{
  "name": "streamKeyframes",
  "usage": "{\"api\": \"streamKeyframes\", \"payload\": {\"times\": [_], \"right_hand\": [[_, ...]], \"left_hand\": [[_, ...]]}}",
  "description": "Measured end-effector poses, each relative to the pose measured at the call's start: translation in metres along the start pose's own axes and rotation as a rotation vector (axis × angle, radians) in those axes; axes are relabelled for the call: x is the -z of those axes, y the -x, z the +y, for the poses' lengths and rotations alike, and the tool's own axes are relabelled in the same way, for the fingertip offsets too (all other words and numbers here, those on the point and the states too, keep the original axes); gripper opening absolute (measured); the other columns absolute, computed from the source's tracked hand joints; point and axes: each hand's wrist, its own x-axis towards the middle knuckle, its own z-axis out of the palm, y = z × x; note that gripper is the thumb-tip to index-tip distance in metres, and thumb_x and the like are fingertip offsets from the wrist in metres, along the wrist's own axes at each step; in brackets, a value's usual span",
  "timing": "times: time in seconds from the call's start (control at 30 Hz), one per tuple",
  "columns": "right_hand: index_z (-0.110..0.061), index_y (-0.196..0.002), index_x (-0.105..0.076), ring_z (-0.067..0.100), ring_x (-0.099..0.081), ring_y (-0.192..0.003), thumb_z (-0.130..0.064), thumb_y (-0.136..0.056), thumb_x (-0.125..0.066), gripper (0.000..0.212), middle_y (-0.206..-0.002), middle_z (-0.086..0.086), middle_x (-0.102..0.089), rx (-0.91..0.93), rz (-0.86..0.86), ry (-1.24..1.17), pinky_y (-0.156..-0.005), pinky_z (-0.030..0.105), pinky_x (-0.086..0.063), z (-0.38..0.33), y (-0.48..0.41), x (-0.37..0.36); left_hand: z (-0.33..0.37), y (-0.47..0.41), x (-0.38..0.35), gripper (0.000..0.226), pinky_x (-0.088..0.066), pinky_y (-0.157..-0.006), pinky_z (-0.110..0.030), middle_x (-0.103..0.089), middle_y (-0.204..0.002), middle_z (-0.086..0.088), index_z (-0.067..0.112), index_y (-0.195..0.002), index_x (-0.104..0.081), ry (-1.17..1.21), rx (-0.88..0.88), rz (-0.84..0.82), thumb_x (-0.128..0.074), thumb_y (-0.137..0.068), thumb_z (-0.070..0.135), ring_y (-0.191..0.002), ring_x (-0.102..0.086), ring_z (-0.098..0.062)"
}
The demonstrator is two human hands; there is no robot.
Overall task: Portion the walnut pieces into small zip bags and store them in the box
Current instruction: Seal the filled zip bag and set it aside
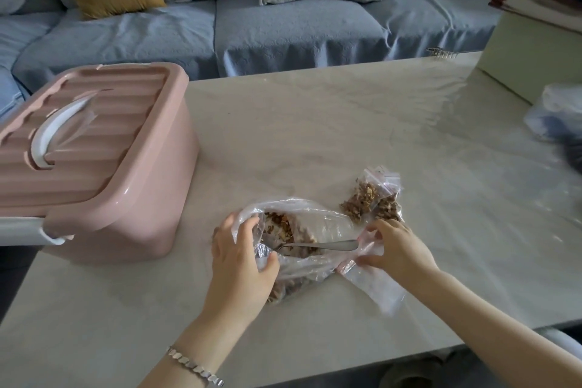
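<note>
Head view: large clear plastic bag of walnut pieces [293,246] lying on the pale marble-patterned table [315,123], mouth turned toward the pink box, directly under and beside the left hand [242,261]. Left hand palm down, fingers curled over the bag's open rim, thumb tucked under the plastic, gripping that rim; silver bracelet [195,367] on the wrist. Metal spoon [318,246] resting across the bag, bowl inside among the nuts, handle pointing right, its tip just beside the right hand [396,249]. Right hand reaching in from the lower right, fingers bent and pinching the pink-striped top of an empty small zip bag [374,283] lying flat on the table, touching the large bag's edge. Two filled small zip bags [371,198] of walnut pieces lying together just beyond the right hand's fingertips, near but not held. Pink lidded storage box [104,161] with a white handle, lid closed, standing at the table's left, just beside the left hand's side of the large bag yet apart from it. Blue sofa [283,28] with cushions behind the table.
</note>
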Motion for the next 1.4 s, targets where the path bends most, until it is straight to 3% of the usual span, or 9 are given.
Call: {"api": "streamKeyframes", "payload": {"times": [0.27, 0.47, 0.73, 0.93, 1.03, 1.13, 1.2, 1.3, 1.4], "right_hand": [[-0.018, -0.082, -0.061, 0.007, -0.055, -0.062, -0.012, -0.065, -0.081, 0.026, -0.064, -0.014, -0.061, -0.087, 0.068, -0.338, -0.052, 0.005, -0.039, 0.016, 0.0, 0.015], [-0.023, -0.076, -0.061, 0.011, -0.06, -0.063, -0.011, -0.066, -0.081, 0.025, -0.051, -0.021, -0.064, -0.035, 0.053, -0.366, -0.053, 0.013, -0.039, 0.023, 0.001, 0.046], [-0.023, -0.091, -0.06, 0.021, -0.062, -0.079, -0.002, -0.067, -0.078, 0.037, -0.083, 0.004, -0.065, -0.017, 0.0, -0.315, -0.062, 0.02, -0.044, 0.028, -0.003, 0.038], [-0.027, -0.087, -0.059, 0.017, -0.065, -0.079, -0.001, -0.058, -0.084, 0.047, -0.088, 0.001, -0.064, 0.034, 0.158, -0.487, -0.06, 0.028, -0.056, 0.012, 0.018, 0.069], [-0.028, -0.088, -0.062, 0.018, -0.064, -0.07, 0.006, -0.057, -0.082, 0.05, -0.082, 0.001, -0.063, 0.114, 0.151, -0.759, -0.059, 0.031, -0.057, -0.019, 0.035, 0.082], [-0.024, -0.091, -0.063, 0.011, -0.063, -0.062, 0.014, -0.057, -0.077, 0.053, -0.083, 0.0, -0.062, 0.224, 0.103, -0.922, -0.056, 0.02, -0.053, -0.053, 0.048, 0.081], [-0.025, -0.093, -0.062, 0.01, -0.065, -0.063, 0.014, -0.058, -0.077, 0.054, -0.088, 0.003, -0.064, 0.264, 0.064, -0.907, -0.06, 0.021, -0.054, -0.068, 0.052, 0.076], [-0.03, -0.094, -0.06, 0.006, -0.066, -0.071, 0.004, -0.06, -0.081, 0.053, -0.09, -0.001, -0.066, 0.261, -0.003, -0.798, -0.069, 0.022, -0.055, -0.079, 0.051, 0.07], [-0.038, -0.082, -0.064, 0.001, -0.066, -0.076, -0.011, -0.069, -0.079, 0.034, -0.084, -0.008, -0.07, 0.274, -0.068, -0.626, -0.073, 0.014, -0.052, -0.086, 0.047, 0.073]], "left_hand": [[-0.001, 0.0, 0.005, 0.05, -0.021, -0.108, -0.03, -0.025, -0.145, -0.01, 0.016, -0.131, -0.044, -0.05, 0.0, 0.002, -0.062, -0.084, 0.016, -0.137, -0.016, -0.023], [0.023, 0.0, 0.007, 0.044, -0.026, -0.111, -0.048, -0.025, -0.147, -0.012, 0.013, -0.124, -0.051, -0.047, -0.105, 0.052, -0.064, -0.083, 0.014, -0.14, -0.013, -0.026], [0.041, 0.001, 0.01, 0.045, -0.041, -0.098, -0.03, -0.021, -0.148, -0.004, 0.018, -0.127, -0.049, 0.023, -0.206, 0.04, -0.062, -0.084, 0.017, -0.137, -0.014, -0.015], [0.048, 0.001, 0.011, 0.046, -0.018, -0.097, 0.001, -0.034, -0.137, 0.005, 0.016, -0.125, -0.049, 0.111, -0.276, 0.054, -0.067, -0.082, 0.015, -0.129, -0.027, -0.008], [0.066, 0.0, 0.017, 0.054, -0.035, -0.093, -0.005, -0.047, -0.123, 0.022, 0.028, -0.129, -0.039, 0.441, -0.03, -0.192, -0.066, -0.082, 0.033, -0.116, -0.046, 0.002], [0.076, -0.006, 0.019, 0.055, -0.049, -0.082, -0.017, -0.066, -0.103, 0.012, 0.028, -0.119, -0.045, 0.675, 0.213, -0.392, -0.069, -0.073, 0.048, -0.091, -0.064, -0.002], [0.075, -0.01, 0.02, 0.027, -0.052, -0.074, -0.023, -0.072, -0.087, 0.004, 0.018, -0.103, -0.058, 0.784, 0.27, -0.407, -0.071, -0.081, 0.028, -0.074, -0.068, -0.007], [0.066, -0.012, 0.026, 0.006, -0.048, -0.061, -0.016, -0.069, -0.074, -0.005, 0.009, -0.082, -0.064, 0.679, 0.146, -0.353, -0.063, -0.086, 0.004, -0.062, -0.064, -0.006], [0.054, -0.01, 0.034, 0.01, -0.047, -0.067, -0.016, -0.069, -0.075, 0.004, 0.017, -0.081, -0.064, 0.374, -0.067, -0.326, -0.06, -0.089, 0.014, -0.069, -0.063, -0.004]]}}
